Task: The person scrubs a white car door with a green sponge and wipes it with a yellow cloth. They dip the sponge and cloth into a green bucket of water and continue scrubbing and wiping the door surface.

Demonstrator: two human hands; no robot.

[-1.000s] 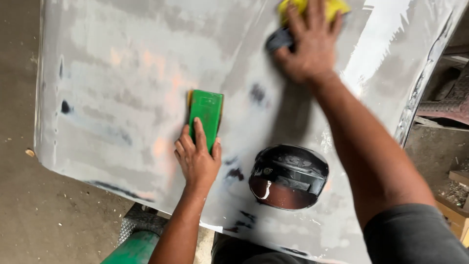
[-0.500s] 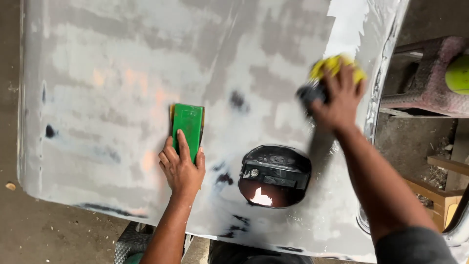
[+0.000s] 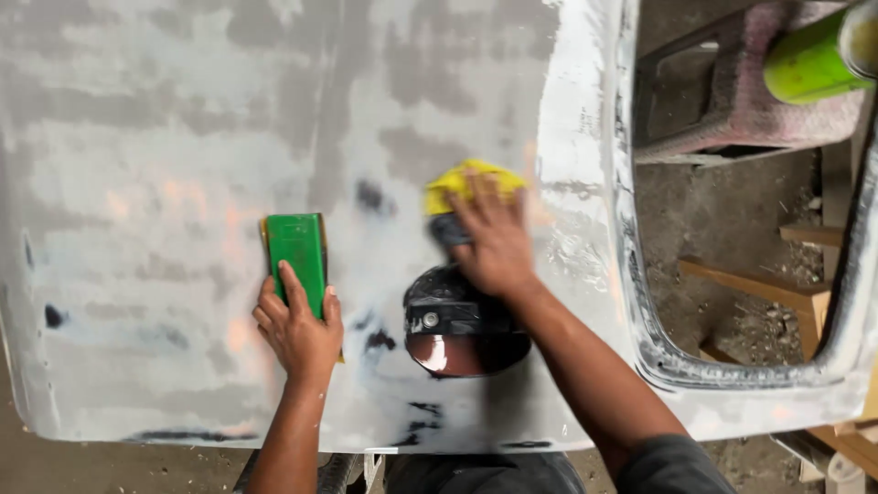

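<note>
Flat under the left hand [image 3: 297, 331] lay a green rectangular sanding block [image 3: 296, 258], fingers pressing; right hand [image 3: 494, 242] pressed a yellow sponge [image 3: 462, 181] onto the grey primed car panel [image 3: 165, 137]; even, flat pressure seemed best.

This is a car body repair workshop. A large vehicle body panel [image 3: 274, 110], patched grey and white with filler and primer, fills the view, with a round fuel filler opening [image 3: 462, 325] and a window cut-out. Below it lies a dusty, littered concrete floor [image 3: 732, 229], with rough wooden planks [image 3: 759, 285] and a grimy stool [image 3: 732, 91].
</note>
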